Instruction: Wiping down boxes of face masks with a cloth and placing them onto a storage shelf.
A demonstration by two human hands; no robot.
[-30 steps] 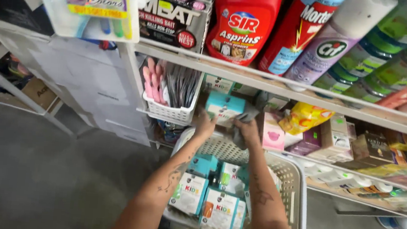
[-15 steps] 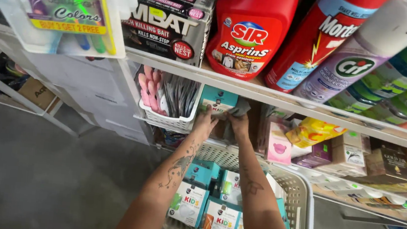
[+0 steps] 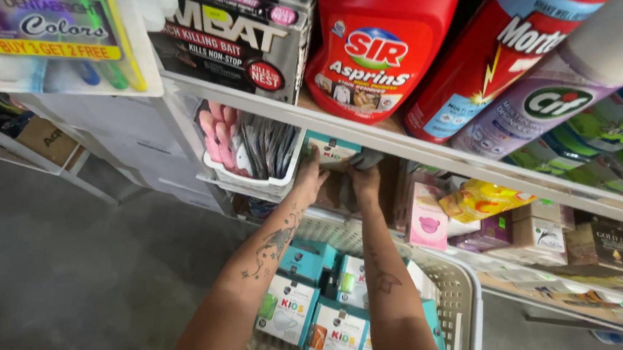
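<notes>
Here, left hand (image 3: 310, 176) and right hand (image 3: 364, 183) clamp a teal-and-white cardboard box (image 3: 331, 151) at frame centre | white plastic basket (image 3: 464, 316) of matching boxes below.

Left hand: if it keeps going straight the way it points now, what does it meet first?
The left hand points into the shelf and already touches the teal box. Straight on, it would likely press that box deeper; what lies behind it is hidden.

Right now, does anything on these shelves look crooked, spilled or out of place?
Nothing spilled or damaged. Both hands, left hand and right hand, hold a teal box on the shelf. The yellow packet lies tilted over the pink boxes; otherwise it is tidy.
</notes>
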